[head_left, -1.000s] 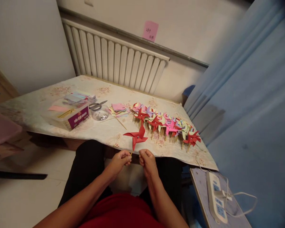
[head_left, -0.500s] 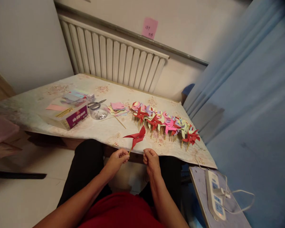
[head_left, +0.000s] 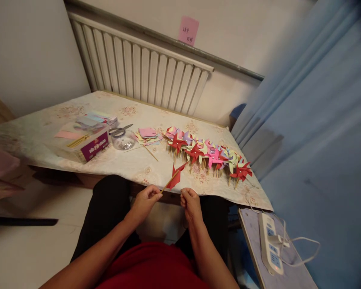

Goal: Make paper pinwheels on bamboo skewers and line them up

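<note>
My left hand (head_left: 146,199) pinches the thin wooden stick of a red paper pinwheel (head_left: 175,179), which tilts up to the right above the table's front edge. The stick now crosses in front of the red paper. Just right of it, my right hand (head_left: 191,202) is closed, fingertips pressed together; whatever small thing they may hold is hidden. Beyond my hands stand rows of finished-looking pinwheels (head_left: 213,157) in red, pink, yellow and purple. A loose stick (head_left: 151,153) lies near a pile of coloured paper pieces (head_left: 148,135).
A clear tub of small shiny pieces (head_left: 124,143) has scissors (head_left: 120,130) across its rim. Left of it sits a plastic box of sticks (head_left: 87,146) with a purple label. A power strip (head_left: 270,245) lies on a low stand at right, by a blue curtain (head_left: 313,160).
The red pinwheel has turned in my left hand, so its stick side now faces me and its blades point away. My right hand has stayed almost where it was.
</note>
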The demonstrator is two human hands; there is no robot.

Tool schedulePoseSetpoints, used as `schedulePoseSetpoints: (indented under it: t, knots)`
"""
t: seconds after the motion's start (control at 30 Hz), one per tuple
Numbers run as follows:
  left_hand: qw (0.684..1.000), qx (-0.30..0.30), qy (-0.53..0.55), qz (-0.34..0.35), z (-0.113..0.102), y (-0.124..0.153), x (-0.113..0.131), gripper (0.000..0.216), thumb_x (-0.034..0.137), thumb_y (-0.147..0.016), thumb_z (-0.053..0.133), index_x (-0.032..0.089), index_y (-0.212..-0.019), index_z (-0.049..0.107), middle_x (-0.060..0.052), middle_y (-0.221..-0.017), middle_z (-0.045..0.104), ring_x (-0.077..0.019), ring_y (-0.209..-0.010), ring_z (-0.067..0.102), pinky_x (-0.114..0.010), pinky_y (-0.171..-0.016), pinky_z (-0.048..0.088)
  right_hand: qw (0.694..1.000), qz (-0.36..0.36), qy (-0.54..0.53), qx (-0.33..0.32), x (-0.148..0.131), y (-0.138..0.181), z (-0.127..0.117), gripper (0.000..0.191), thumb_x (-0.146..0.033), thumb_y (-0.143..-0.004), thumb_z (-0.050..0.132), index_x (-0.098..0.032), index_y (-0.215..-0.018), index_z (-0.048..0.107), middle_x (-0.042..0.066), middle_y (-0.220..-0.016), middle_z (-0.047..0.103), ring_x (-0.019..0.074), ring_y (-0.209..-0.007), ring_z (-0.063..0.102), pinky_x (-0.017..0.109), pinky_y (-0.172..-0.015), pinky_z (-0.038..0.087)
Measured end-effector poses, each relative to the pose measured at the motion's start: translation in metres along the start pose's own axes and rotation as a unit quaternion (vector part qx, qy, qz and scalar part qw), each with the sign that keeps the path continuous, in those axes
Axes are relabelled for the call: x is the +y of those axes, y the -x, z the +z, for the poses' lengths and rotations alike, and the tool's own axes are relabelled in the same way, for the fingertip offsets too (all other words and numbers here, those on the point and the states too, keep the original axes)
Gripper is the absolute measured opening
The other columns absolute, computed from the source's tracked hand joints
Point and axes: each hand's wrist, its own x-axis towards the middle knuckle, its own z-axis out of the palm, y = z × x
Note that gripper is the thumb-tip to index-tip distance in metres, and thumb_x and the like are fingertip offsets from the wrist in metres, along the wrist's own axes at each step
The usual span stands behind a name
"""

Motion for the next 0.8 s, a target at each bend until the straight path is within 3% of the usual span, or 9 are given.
schedulePoseSetpoints:
  t: [0.57, 0.8]
  knots:
    - [0.999, 0.034, -0.038, 0.012, 0.000, -0.003, -0.012, 0.020, 0.038, -0.070, 0.063, 0.019, -0.070, 0.058, 0.004, -0.060, 0.051, -0.0130, -0.059, 0.044, -0.025, -0.058, 0.032, 1.000, -0.001, -0.002, 0.010, 0.006, -0.005, -0.006, 0.031, -0.039, -0.061, 0.076, -0.017, -0.067, 0.055, -0.007, -0.052, 0.051, 0.0023, -0.039, 0.030, 0.017, -0.039, 0.018]
    - [0.997, -0.023, 0.063, -0.038, 0.002, -0.003, -0.009, 0.021, 0.039, -0.072, 0.061, 0.019, -0.072, 0.055, 0.004, -0.062, 0.052, -0.0122, -0.059, 0.046, -0.026, -0.060, 0.036, 1.000, 0.000, 0.002, 0.011, 0.009, -0.006, -0.007, 0.028, -0.039, -0.062, 0.075, -0.017, -0.069, 0.059, -0.007, -0.051, 0.052, 0.0030, -0.039, 0.031, 0.017, -0.038, 0.019]
